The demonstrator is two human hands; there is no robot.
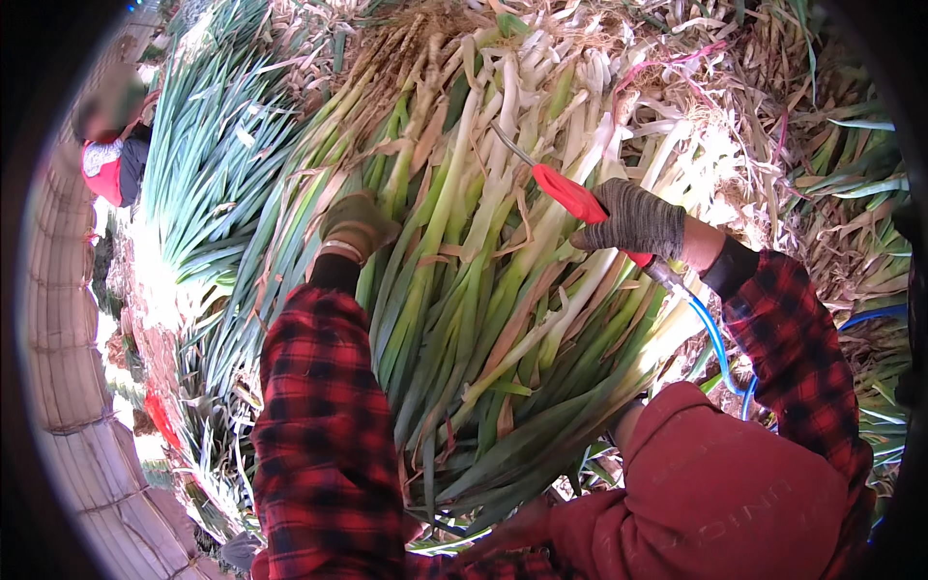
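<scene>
Dry leaf litter point(853, 253) along right side; right grip point(640, 220) closed round red air gun point(568, 193), blue hose point(717, 340) attached; left grip point(360, 224) on green onions point(449, 227), can't tell if closed.

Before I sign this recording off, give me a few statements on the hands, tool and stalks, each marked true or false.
1. The right hand holds a red tool. True.
2. The hose joined to the red tool is yellow. False: the hose is blue.
3. The metal nozzle points toward the picture's upper left. True.
4. Both hands are bare. False: both wear gloves.
5. The left hand is at the long green stalks. True.
</scene>
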